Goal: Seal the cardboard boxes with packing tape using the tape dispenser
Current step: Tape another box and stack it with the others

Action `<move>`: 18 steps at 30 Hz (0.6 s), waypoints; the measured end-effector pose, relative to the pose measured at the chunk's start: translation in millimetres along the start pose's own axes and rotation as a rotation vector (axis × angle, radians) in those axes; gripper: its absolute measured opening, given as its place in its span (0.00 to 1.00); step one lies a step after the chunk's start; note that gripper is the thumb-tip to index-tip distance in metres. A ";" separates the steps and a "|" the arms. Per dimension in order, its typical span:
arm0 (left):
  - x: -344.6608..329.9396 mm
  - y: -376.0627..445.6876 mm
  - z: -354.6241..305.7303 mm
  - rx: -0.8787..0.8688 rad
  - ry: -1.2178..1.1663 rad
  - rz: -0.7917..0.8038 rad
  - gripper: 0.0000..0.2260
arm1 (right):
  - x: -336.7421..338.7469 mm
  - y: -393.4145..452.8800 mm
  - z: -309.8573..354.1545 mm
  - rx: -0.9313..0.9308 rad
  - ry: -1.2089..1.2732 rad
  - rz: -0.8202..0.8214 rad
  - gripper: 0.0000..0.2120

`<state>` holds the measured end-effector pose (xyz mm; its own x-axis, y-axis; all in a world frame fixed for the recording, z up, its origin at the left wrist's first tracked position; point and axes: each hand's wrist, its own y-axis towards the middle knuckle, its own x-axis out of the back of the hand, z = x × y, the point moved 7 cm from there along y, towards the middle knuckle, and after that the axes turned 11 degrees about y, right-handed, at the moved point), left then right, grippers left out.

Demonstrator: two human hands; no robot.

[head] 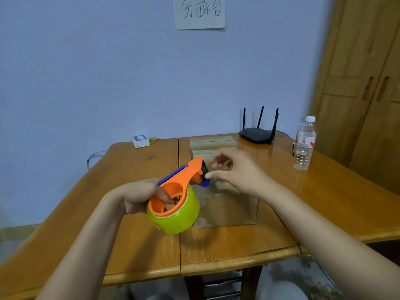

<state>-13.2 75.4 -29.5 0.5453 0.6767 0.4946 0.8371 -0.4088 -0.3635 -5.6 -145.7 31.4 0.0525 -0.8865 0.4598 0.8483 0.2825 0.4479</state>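
So the left hand grips the orange tape dispenser mid-frame, fingers curled through the roll's core. Its long axis runs up and right, cutter end pointing at the right hand, whose thumb and forefinger pinch at that tip, probably the tape's loose end. The cardboard box sits right behind, so that's the closer hand.

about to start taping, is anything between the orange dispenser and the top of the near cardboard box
Nothing visible blocks it. The orange and blue tape dispenser with its yellow-green tape roll, held by the left hand, hangs above the brown cardboard box. Only the right hand, fingers at the dispenser's cutter end, is over the box top.
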 end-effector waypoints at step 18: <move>0.5 -8.7 -8.5 0.125 0.267 0.192 0.15 | 30.0 5.5 -1.4 -0.094 0.026 0.032 0.06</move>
<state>-19.9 74.1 -19.4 0.6984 0.4037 0.5910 0.7153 -0.4240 -0.5555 1.4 -171.2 46.6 0.0932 -0.8872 0.4519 0.8917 0.2763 0.3585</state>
